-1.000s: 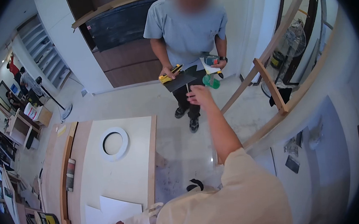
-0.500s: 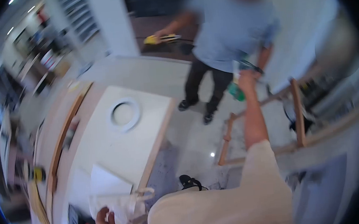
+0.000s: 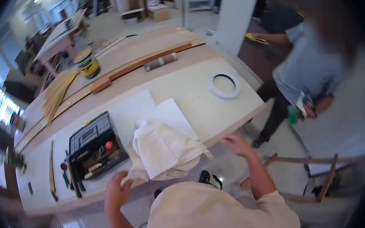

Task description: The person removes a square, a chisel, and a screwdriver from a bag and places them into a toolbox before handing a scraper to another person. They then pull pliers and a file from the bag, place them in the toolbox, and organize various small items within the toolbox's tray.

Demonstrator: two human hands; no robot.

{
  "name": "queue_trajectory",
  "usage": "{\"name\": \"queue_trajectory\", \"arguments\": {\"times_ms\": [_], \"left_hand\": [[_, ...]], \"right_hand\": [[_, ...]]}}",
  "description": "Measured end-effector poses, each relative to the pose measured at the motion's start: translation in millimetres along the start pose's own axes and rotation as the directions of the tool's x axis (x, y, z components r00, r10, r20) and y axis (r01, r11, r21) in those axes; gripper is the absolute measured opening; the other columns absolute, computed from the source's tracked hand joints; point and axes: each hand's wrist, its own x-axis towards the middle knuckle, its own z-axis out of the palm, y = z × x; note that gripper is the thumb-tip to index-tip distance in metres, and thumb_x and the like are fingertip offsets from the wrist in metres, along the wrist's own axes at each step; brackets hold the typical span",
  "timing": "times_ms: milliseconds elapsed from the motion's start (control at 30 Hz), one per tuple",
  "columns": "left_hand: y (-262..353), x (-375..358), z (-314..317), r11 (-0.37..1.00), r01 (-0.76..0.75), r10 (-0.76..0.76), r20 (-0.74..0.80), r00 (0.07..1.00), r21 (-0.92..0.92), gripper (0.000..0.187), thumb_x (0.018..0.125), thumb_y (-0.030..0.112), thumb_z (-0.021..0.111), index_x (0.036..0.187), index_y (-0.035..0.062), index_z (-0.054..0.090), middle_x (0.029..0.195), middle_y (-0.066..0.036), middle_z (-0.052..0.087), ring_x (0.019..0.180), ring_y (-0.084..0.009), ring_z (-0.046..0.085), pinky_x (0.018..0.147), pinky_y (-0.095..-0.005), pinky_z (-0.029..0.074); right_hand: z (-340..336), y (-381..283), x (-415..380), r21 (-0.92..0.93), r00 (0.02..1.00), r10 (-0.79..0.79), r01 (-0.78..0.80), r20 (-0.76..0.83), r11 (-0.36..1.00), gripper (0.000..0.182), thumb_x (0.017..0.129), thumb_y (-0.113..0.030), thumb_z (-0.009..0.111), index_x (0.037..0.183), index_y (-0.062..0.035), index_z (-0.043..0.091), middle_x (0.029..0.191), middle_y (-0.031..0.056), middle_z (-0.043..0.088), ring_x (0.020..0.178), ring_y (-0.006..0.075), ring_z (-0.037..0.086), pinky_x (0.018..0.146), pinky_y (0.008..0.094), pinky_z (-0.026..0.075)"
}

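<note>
My left hand [image 3: 117,188] is at the table's front edge, just left of a crumpled white cloth bag [image 3: 161,143]. Its fingers are apart and nothing is in them. My right hand [image 3: 237,145] hovers beyond the bag's right side, near the table edge, open and without anything in it. White sheets [image 3: 177,116] lie behind and partly under the bag. To the left stands an open black toolbox [image 3: 91,140] with hand tools and a red round item inside.
A white ring [image 3: 224,86], a long wooden strip [image 3: 144,59], a yellow can [image 3: 87,63] and a roller-like cylinder [image 3: 161,61] lie on the table [image 3: 197,85]. At right stands a person [image 3: 305,63] holding a yellow tool and a green-and-white item. A wooden frame [image 3: 327,177] is low right.
My right hand has drawn back from the person's hand, where the green item was, to the table edge. My view has swung left towards the table and toolbox.
</note>
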Motion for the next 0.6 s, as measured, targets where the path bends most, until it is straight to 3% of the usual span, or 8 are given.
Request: {"name": "queue_trajectory", "arguments": {"times_ms": [33,100,200,300,367,433,500,600], "left_hand": [[-22,-11,-8,0.999,0.034,-0.034,0.005,0.999,-0.021,0.029,0.084,0.017,0.068,0.108,0.0002,0.064,0.106,-0.018,0.066,0.098,-0.0365,0.062,0.082,-0.0403,0.049],[-61,-37,-22,0.992,0.125,-0.125,0.020,0.992,-0.030,0.028,0.083,0.015,0.069,0.106,0.0000,0.064,0.101,-0.018,0.067,0.095,-0.0360,0.063,0.082,-0.0408,0.049],[-114,-67,-32,0.978,0.202,-0.200,0.054,0.978,-0.040,0.028,0.082,0.013,0.069,0.106,-0.0002,0.064,0.098,-0.019,0.067,0.093,-0.0352,0.064,0.081,-0.0409,0.049],[-132,-72,-59,0.981,0.191,-0.189,0.079,0.979,-0.020,0.028,0.081,0.012,0.069,0.106,-0.0001,0.064,0.098,-0.019,0.066,0.092,-0.0349,0.064,0.081,-0.0408,0.049],[-134,-70,-68,0.984,0.177,-0.175,0.079,0.981,-0.011,0.029,0.080,0.011,0.070,0.106,0.0002,0.063,0.098,-0.019,0.066,0.093,-0.0348,0.064,0.081,-0.0407,0.049],[-135,-61,-71,0.985,0.168,-0.167,0.059,0.984,-0.022,0.030,0.080,0.011,0.071,0.107,0.0006,0.063,0.099,-0.019,0.066,0.093,-0.0345,0.063,0.080,-0.0407,0.049],[-131,-59,-75,0.986,0.167,-0.167,0.045,0.985,0.018,0.031,0.080,0.011,0.071,0.108,0.0009,0.063,0.100,-0.018,0.065,0.093,-0.0344,0.063,0.080,-0.0406,0.049],[-123,-65,-77,0.975,0.224,-0.224,0.000,0.975,0.001,0.032,0.080,0.012,0.071,0.109,0.0015,0.063,0.100,-0.017,0.065,0.094,-0.0341,0.062,0.080,-0.0403,0.049]], "right_hand": [[36,5,7,0.063,0.999,-0.033,0.034,-0.025,0.997,0.036,0.090,-0.028,0.065,0.114,-0.0009,0.064,0.098,0.0123,0.069,0.090,0.0191,0.065,0.081,0.0320,0.051],[66,-46,3,-0.056,0.980,0.069,-0.059,0.189,0.997,0.040,0.089,-0.028,0.064,0.119,-0.0015,0.061,0.112,0.0165,0.065,0.103,0.0264,0.063,0.090,0.0352,0.050],[94,-63,0,-0.341,0.990,-0.140,0.127,-0.014,0.931,0.051,0.088,-0.028,0.064,0.129,0.0002,0.052,0.128,0.0210,0.056,0.117,0.0349,0.056,0.098,0.0395,0.045],[81,-114,-2,-0.409,0.936,-0.197,0.064,-0.292,0.910,0.064,0.087,-0.026,0.065,0.139,0.0023,0.040,0.139,0.0234,0.045,0.124,0.0393,0.047,0.104,0.0423,0.039],[60,-137,8,-0.545,0.834,-0.330,0.042,-0.443,0.837,0.070,0.086,-0.025,0.065,0.142,0.0035,0.034,0.126,0.0232,0.055,0.116,0.0378,0.054,0.097,0.0427,0.044],[25,-196,11,-0.365,0.832,-0.219,0.021,-0.510,0.931,0.069,0.086,-0.022,0.063,0.142,0.0034,0.033,0.109,0.0206,0.062,0.102,0.0373,0.060,0.089,0.0429,0.048],[0,-231,24,-0.364,0.721,-0.290,0.056,-0.629,0.930,0.068,0.086,-0.021,0.063,0.143,0.0031,0.032,0.095,0.0177,0.063,0.090,0.0356,0.063,0.082,0.0435,0.049],[-24,-254,63,-0.285,0.552,-0.349,0.202,-0.757,0.937,0.070,0.087,-0.021,0.061,0.144,0.0029,0.029,0.096,0.0167,0.064,0.088,0.0344,0.064,0.080,0.0428,0.050]]}}
